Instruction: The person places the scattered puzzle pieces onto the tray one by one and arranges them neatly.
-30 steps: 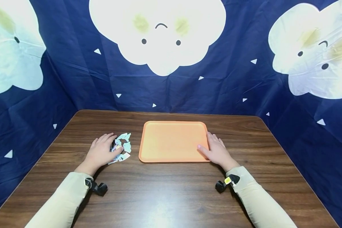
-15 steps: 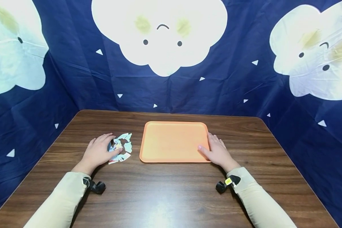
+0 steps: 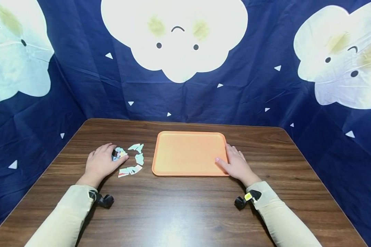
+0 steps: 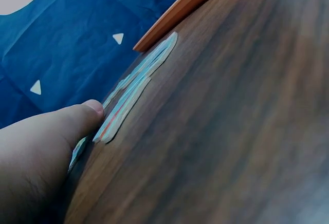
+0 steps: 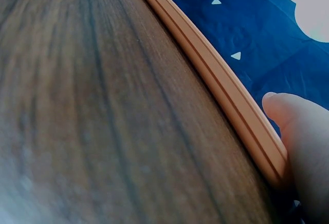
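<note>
In the head view, my left hand (image 3: 100,164) is curled about a cluster of printed puzzle pieces (image 3: 120,153), blue with some yellow, between its thumb and fingers. Its fingertips partly hide them. To their right lie several light-blue puzzle pieces (image 3: 139,159) in a broken ring, a red-marked one (image 3: 123,172) nearest me. In the left wrist view, the thumb (image 4: 85,113) is beside flat, thick-edged pieces (image 4: 121,108). My right hand (image 3: 237,165) grips the right edge of an orange tray (image 3: 188,154), its thumb over the rim and its fingers along the outside.
The tray lies flat on a brown wood-grain table (image 3: 179,202), just right of the loose pieces. A dark blue curtain (image 3: 185,99) with white clouds surrounds the table's back and sides.
My left hand has slid left, taking the inner cluster of puzzle pieces away from the outer ones, which stay behind. My right hand stays at the tray, which has hardly shifted.
</note>
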Available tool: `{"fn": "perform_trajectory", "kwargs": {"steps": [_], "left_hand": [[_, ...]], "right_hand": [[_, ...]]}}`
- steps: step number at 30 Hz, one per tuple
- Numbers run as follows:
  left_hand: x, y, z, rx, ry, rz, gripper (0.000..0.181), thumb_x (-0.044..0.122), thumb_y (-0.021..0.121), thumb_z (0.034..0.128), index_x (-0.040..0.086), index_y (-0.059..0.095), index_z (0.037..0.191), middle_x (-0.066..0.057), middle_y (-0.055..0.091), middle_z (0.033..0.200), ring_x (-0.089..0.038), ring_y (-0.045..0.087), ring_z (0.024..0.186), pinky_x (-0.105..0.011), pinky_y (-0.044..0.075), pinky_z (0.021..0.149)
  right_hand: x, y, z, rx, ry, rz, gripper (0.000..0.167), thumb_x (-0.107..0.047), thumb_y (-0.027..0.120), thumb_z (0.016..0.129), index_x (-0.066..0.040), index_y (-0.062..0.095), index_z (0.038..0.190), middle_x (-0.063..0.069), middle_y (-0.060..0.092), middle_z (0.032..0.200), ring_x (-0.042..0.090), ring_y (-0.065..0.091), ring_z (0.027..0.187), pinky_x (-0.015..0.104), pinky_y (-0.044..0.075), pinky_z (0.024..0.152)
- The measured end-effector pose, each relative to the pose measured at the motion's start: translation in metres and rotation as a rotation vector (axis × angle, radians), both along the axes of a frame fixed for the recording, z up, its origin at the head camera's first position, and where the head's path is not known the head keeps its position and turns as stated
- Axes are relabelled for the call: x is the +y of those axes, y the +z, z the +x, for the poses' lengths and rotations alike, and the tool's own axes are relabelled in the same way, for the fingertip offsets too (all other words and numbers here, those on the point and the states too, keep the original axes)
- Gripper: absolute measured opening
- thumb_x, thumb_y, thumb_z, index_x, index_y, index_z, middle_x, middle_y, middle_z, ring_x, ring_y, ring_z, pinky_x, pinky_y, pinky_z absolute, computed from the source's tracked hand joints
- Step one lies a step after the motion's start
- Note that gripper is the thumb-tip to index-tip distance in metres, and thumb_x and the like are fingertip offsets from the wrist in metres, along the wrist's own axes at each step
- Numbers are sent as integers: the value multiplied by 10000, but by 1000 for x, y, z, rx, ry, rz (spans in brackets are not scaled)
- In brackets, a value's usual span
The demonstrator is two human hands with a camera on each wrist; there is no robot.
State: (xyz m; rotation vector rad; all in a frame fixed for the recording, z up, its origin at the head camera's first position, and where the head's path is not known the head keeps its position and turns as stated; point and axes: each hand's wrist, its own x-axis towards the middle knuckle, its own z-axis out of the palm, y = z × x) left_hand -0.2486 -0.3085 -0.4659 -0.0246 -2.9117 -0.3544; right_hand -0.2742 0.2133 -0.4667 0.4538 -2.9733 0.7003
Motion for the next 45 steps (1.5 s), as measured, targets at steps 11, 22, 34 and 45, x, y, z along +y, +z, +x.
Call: {"fn": "perform_trajectory", "kwargs": {"steps": [11, 22, 34, 45], "left_hand": [[-14, -2, -3, 40, -14, 7, 907, 727, 592, 849, 4, 517, 1393, -269, 464, 1433, -511, 397, 1306, -717, 297, 996], [-23, -1, -2, 66, -79, 8, 778, 612, 703, 811, 60, 579, 1347, -219, 501, 1289, -468, 422, 1180, -691, 345, 912], [-10, -2, -10, 84, -21, 72, 787, 562, 722, 795, 18, 564, 1341, -232, 477, 1235, -453, 402, 1117, -655, 336, 897], [9, 1, -18, 149, 11, 135, 655, 514, 684, 834, 24, 619, 1264, -236, 443, 1211, -461, 366, 1123, -629, 303, 904]], "right_hand": [[0, 0, 0, 6, -7, -4, 916, -583, 507, 982, 54, 216, 1573, 232, 263, 1623, 443, 195, 1503, 625, 121, 1181], [1, -1, -1, 7, -4, -1, 914, -589, 503, 982, 49, 222, 1573, 229, 266, 1623, 443, 203, 1501, 626, 133, 1179], [0, 0, 0, 14, 3, -3, 911, -586, 507, 984, 55, 231, 1569, 233, 277, 1617, 449, 217, 1495, 628, 145, 1177], [1, -1, -1, 11, -2, 17, 910, -581, 501, 987, 61, 224, 1569, 235, 266, 1621, 437, 208, 1501, 609, 139, 1186]]}}
